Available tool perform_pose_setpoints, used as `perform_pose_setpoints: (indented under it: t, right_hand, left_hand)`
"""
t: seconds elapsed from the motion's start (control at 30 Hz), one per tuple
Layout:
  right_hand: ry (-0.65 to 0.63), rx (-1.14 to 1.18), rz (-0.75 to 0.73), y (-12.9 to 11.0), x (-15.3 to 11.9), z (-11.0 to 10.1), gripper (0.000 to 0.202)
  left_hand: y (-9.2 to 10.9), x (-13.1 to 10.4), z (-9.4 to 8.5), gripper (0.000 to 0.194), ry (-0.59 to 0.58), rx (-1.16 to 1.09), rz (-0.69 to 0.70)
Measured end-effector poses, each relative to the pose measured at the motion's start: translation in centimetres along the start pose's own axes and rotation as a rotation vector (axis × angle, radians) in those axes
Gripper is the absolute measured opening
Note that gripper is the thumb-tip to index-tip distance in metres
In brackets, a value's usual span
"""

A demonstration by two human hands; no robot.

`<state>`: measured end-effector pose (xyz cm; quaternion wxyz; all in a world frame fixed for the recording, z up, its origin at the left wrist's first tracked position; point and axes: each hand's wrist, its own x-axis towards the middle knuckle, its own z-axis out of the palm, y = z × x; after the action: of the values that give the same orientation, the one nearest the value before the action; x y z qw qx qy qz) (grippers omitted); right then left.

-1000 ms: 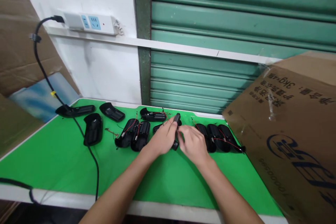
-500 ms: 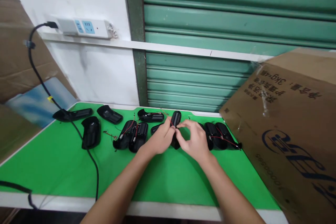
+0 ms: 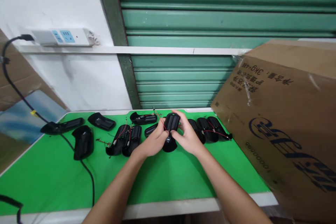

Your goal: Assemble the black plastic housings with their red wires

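A black plastic casing [image 3: 172, 121] with a flared lower end and a thin red wire is held between my two hands above the green table. My left hand [image 3: 154, 140] closes on its left side, thumb near the middle. From the right, my right hand [image 3: 187, 134] grips it, with the thumb on the front and the fingers behind. Similar wired casings lie close by: a pair [image 3: 126, 140] left of my hands, one casing [image 3: 143, 118] behind them, and several [image 3: 207, 129] to the right. Part of another casing [image 3: 150, 130] shows behind my left hand.
Further left on the green tabletop [image 3: 147, 189] lie more black casings [image 3: 83, 142]. A black cable [image 3: 89, 175] runs across the table from a power strip [image 3: 63, 37] on the wall. A large cardboard box [image 3: 262, 119] stands at the right edge; a green shutter [image 3: 173, 80] is behind.
The casing in my hands has turned, so its broad ribbed face and flared end now show. My right hand has moved from pinching at its middle to gripping its side. The camera view has shifted.
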<state>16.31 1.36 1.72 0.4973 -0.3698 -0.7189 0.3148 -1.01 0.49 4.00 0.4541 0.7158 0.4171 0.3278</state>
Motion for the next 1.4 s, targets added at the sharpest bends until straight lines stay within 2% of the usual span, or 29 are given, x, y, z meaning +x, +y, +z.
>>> perform_pose_setpoints:
  t: [0.23, 0.43, 0.73, 1.07, 1.27, 1.4]
  right_hand:
    - [-0.029, 0.053, 0.030, 0.1, -0.1, 0.2, 0.068]
    - [-0.057, -0.035, -0.002, 0.6, -0.4, 0.3, 0.073]
    - [-0.097, -0.083, 0.012, -0.5, -0.6, 0.2, 0.066]
    - [-0.101, -0.046, 0.035, 0.1, -0.5, 0.6, 0.063]
    - [-0.110, 0.032, 0.116, 0.4, -0.4, 0.9, 0.064]
    - [-0.130, 0.121, 0.163, 0.3, -0.3, 0.8, 0.067]
  left_hand:
    - [-0.5, 0.1, 0.1, 0.033, -0.007, 0.026, 0.043]
    - [-0.4, 0.1, 0.3, 0.033, -0.005, 0.051, 0.047]
    - [-0.7, 0.1, 0.4, 0.034, -0.014, 0.046, 0.048]
    - [-1.1, 0.2, 0.6, 0.031, -0.013, 0.090, 0.055]
    - [-1.0, 0.2, 0.6, 0.030, -0.004, 0.088, 0.020]
    - [-0.9, 0.2, 0.7, 0.037, -0.006, 0.083, 0.015]
